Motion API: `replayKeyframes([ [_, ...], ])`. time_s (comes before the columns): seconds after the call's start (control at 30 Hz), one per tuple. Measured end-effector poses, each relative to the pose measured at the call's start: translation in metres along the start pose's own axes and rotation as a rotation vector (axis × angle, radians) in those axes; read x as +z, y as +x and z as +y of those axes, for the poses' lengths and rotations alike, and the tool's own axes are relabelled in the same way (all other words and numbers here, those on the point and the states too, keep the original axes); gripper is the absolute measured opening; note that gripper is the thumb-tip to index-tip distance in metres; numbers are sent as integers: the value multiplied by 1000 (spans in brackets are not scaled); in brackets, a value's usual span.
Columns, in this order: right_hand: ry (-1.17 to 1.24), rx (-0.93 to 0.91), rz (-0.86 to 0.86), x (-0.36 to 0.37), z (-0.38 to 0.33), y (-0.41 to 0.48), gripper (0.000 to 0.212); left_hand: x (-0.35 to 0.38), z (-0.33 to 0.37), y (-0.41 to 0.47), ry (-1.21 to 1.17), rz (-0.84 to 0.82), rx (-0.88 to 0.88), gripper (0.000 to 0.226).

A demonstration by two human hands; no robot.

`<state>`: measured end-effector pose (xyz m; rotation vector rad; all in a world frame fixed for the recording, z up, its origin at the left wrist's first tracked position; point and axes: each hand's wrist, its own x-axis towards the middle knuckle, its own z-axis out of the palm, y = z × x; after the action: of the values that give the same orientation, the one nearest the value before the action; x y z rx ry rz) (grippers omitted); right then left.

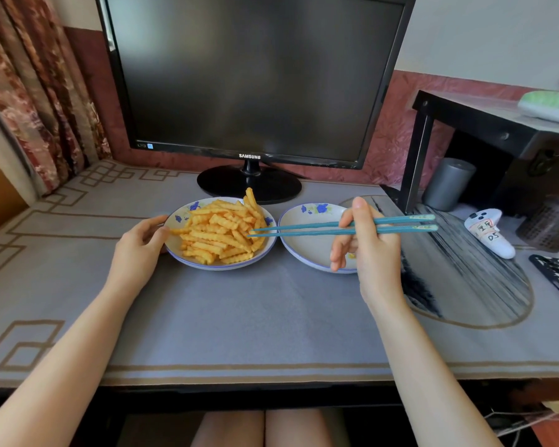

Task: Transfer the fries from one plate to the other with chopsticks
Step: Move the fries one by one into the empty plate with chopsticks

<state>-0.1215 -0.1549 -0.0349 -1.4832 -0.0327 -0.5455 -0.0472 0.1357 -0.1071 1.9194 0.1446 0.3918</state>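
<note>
In view are two round white ceramic plates with blue flowers, left plate (176,245) and right plate (304,250); two teal chopsticks (304,233); two bare hands, left hand (136,250) and right hand (375,253); one black flat-screen monitor (249,75); one grey cylinder (447,183); one white game controller (489,232); orange crinkle-cut fries (220,233) beyond counting.

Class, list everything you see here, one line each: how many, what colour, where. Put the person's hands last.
monitor: one, black, at the back
desk mat: one, grey, covering the desk
left plate: one, white with blue flowers, before the monitor
right plate: one, same pattern, right of it
fries: one heap, golden, on the left plate
chopsticks: two, teal, tips at the fries
shelf: one, black, at the right
cylinder: one, grey, under the shelf
controller: one, white, right of the plates
basket: one, dark mesh, far right
curtain: one, reddish, far left
left hand: one, holds the left plate's rim
right hand: one, grips the chopsticks over the right plate
</note>
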Motion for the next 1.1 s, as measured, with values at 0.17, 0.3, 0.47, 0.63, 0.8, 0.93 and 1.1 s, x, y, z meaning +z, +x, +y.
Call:
replayKeyframes([
  [0.17, -25, -7, 100, -25, -1, 5, 37, 0, 1, -1, 16, 3, 5, 29],
  [0.3, -30, -9, 165, -42, -1, 6, 37, 0, 0, 0, 33, -6, 11, 30],
  [0.47, -77, -30, 204, -58, -5, 5, 38, 0, -1, 0, 44, -11, 17, 30],
  [0.63, -184, -95, 208, -71, -11, 3, 38, 0, -1, 0, 53, -7, 15, 30],
  [0.8, -254, -118, 224, -76, -12, -3, 38, 1, 2, -2, 49, -9, 25, 29],
  [0.93, -277, -113, 251, -76, -10, -8, 40, 0, 1, -2, 47, -9, 29, 29],
  [1.1, -283, -82, 257, -74, -4, -8, 39, 0, 1, -2, 55, -5, 31, 29],
])
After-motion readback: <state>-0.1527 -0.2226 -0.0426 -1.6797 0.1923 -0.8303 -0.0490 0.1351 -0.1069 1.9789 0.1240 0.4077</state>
